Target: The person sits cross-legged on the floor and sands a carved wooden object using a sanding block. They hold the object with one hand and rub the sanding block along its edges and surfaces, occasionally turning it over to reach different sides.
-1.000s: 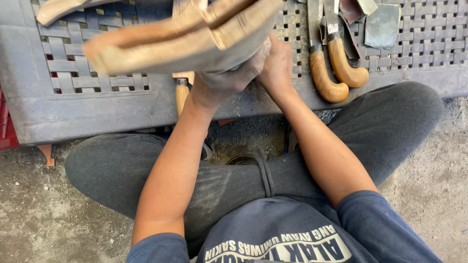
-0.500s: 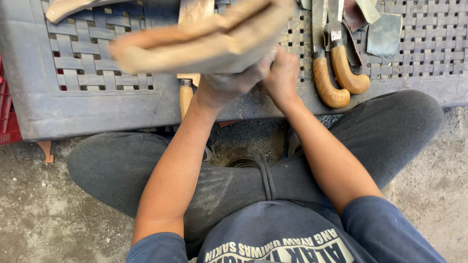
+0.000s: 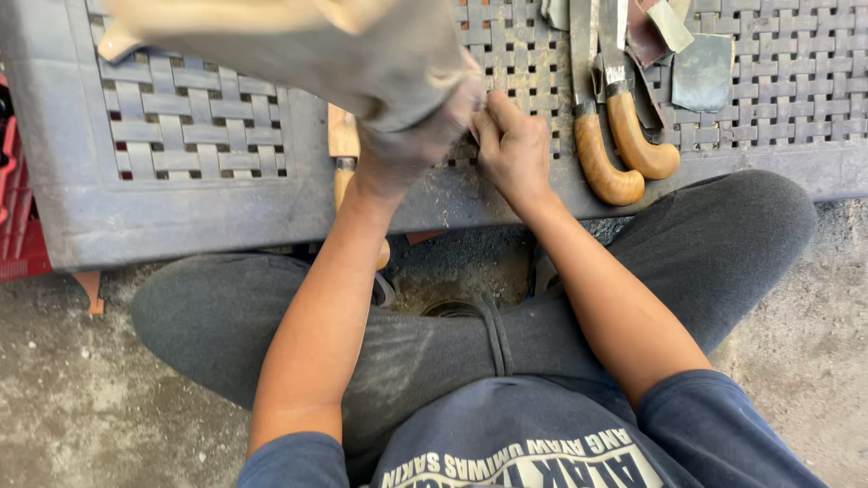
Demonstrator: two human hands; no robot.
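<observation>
I sit cross-legged on the ground at a grey plastic lattice table. My left hand is closed on a long pale wooden piece, which is blurred by motion and stretches left across the table top. Much of this hand is hidden behind the wood. My right hand is right beside it, fingers bunched and pinching at the near end of the same piece.
Two knives with curved wooden handles lie on the table right of my hands, next to a dark flat slab. Another wooden-handled tool lies under my left forearm. A red crate stands at far left. The ground is dusty concrete.
The wooden piece has swung up and to the left and now blurs. Both hands have shifted slightly away from me on the table top.
</observation>
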